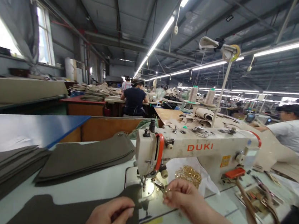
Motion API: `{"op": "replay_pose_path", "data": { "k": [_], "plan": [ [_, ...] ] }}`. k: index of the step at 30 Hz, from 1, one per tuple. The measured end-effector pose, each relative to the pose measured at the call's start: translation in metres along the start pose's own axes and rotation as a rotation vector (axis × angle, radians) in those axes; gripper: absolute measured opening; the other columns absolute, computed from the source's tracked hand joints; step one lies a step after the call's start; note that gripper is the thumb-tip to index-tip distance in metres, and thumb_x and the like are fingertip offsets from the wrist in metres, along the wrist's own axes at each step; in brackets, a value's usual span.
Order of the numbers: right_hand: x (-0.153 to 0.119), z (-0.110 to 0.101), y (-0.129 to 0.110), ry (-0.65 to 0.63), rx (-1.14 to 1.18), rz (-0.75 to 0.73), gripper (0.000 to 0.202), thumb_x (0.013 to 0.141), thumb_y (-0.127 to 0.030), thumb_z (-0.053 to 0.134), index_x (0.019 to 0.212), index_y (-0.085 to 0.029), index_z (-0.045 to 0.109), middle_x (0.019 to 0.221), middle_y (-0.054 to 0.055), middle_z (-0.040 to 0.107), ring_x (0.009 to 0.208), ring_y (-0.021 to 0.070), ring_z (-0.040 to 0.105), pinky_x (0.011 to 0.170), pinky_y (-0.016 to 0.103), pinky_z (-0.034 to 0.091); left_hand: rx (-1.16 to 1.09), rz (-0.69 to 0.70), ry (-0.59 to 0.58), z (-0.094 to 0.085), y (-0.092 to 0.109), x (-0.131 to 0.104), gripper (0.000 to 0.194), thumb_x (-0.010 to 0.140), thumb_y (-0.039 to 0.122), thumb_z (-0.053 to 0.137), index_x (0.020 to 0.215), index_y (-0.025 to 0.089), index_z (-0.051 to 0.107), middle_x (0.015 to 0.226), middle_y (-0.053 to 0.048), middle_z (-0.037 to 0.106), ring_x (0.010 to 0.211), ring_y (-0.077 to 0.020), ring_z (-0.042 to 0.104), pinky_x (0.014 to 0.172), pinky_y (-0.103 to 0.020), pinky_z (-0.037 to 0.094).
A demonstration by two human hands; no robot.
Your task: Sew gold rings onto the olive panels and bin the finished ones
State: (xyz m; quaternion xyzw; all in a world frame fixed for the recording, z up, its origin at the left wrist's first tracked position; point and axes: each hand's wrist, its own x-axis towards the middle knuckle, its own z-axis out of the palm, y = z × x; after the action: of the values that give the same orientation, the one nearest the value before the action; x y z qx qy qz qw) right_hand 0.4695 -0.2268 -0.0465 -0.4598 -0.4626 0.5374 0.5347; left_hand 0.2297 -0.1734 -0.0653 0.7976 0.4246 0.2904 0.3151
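A matte, dark olive fabric panel with a curved, notched edge lies flat on the pale green tabletop, reaching under the left hand. That hand's thumb and forefinger pinch its edge. The right hand reaches in from the right, fingers curled together beside a small metal attachment; whether they grip anything is unclear. Just beyond the hands stands a cream metal sewing machine with red bands, its needle area between them. Shiny gold metal rings heap on crumpled white sheeting behind the right hand.
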Motion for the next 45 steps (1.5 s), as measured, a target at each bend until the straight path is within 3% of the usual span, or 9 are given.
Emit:
{"op": "replay_pose_path", "data": {
  "k": [2,4,15,25,31,34,39,42,45],
  "plan": [
    [-0.005,0.020,0.007,-0.072,0.281,0.125,0.024,0.063,-0.024,0.080,0.075,-0.014,0.062,0.074,0.003,0.070,0.066,0.0108,0.065,0.065,0.021,0.049,-0.075,-0.018,-0.017,0.000,0.007,-0.001,0.019,0.078,0.031,0.051,0.076,0.022,0.068,0.063,0.002,0.066,0.058,-0.0138,0.061,0.055,-0.018,0.047],
    [-0.006,0.034,0.014,-0.109,0.405,0.189,0.024,0.062,-0.020,0.082,0.075,-0.014,0.062,0.075,0.004,0.071,0.066,0.0102,0.066,0.065,0.019,0.049,-0.149,-0.034,-0.017,-0.001,0.012,-0.003,0.019,0.077,0.029,0.051,0.073,0.020,0.066,0.062,0.001,0.065,0.056,-0.0130,0.059,0.054,-0.019,0.046],
    [0.006,0.049,0.023,-0.052,0.530,0.301,0.030,0.056,-0.018,0.085,0.077,-0.012,0.064,0.075,0.006,0.072,0.064,0.0105,0.067,0.062,0.017,0.050,-0.262,-0.045,0.002,-0.002,0.013,-0.005,0.018,0.077,0.031,0.052,0.073,0.019,0.065,0.060,0.002,0.061,0.053,-0.0122,0.055,0.052,-0.020,0.043],
    [0.015,0.065,0.041,-0.066,0.128,-0.036,0.031,0.064,-0.041,0.080,0.077,-0.015,0.067,0.070,0.003,0.069,0.067,0.0142,0.064,0.065,0.025,0.047,-0.381,-0.116,0.009,0.006,0.009,-0.003,0.016,0.076,0.031,0.051,0.072,0.018,0.061,0.059,0.002,0.059,0.050,-0.0121,0.054,0.049,-0.021,0.042],
    [0.012,0.063,0.041,0.002,-0.092,-0.170,0.032,0.070,-0.048,0.072,0.079,-0.017,0.072,0.075,0.004,0.068,0.071,0.0156,0.058,0.067,0.027,0.044,-0.422,-0.150,0.022,0.007,0.007,0.001,0.019,0.073,0.037,0.053,0.071,0.019,0.059,0.055,0.003,0.056,0.047,-0.0130,0.052,0.048,-0.023,0.041],
    [0.014,0.064,0.042,0.049,-0.131,-0.186,0.030,0.068,-0.046,0.073,0.076,-0.017,0.072,0.070,0.003,0.066,0.066,0.0144,0.055,0.063,0.026,0.043,-0.389,-0.144,0.031,0.006,0.008,-0.001,0.017,0.074,0.036,0.053,0.070,0.020,0.058,0.055,0.003,0.056,0.047,-0.0132,0.052,0.048,-0.022,0.040],
    [0.019,0.069,0.038,-0.003,-0.094,-0.143,0.024,0.067,-0.037,0.072,0.073,-0.015,0.065,0.060,0.000,0.061,0.056,0.0112,0.052,0.056,0.023,0.040,-0.175,-0.039,0.099,0.003,0.014,-0.008,0.017,0.079,0.031,0.048,0.068,0.022,0.057,0.056,0.004,0.054,0.051,-0.0134,0.052,0.051,-0.021,0.038],
    [0.020,0.071,0.036,-0.004,-0.174,-0.172,0.014,0.070,-0.028,0.065,0.071,-0.014,0.061,0.060,0.000,0.059,0.054,0.0111,0.051,0.054,0.022,0.038,-0.026,0.033,0.145,0.002,0.017,-0.010,0.017,0.079,0.027,0.047,0.064,0.023,0.054,0.054,0.005,0.049,0.051,-0.0125,0.047,0.051,-0.021,0.035],
    [0.019,0.074,0.039,0.023,-0.328,-0.249,0.006,0.071,-0.021,0.056,0.071,-0.015,0.059,0.060,-0.001,0.056,0.056,0.0113,0.048,0.053,0.022,0.037,0.030,0.038,0.112,0.002,0.017,-0.009,0.018,0.079,0.025,0.046,0.062,0.023,0.051,0.053,0.005,0.046,0.050,-0.0123,0.045,0.051,-0.021,0.033]
  ]
}}
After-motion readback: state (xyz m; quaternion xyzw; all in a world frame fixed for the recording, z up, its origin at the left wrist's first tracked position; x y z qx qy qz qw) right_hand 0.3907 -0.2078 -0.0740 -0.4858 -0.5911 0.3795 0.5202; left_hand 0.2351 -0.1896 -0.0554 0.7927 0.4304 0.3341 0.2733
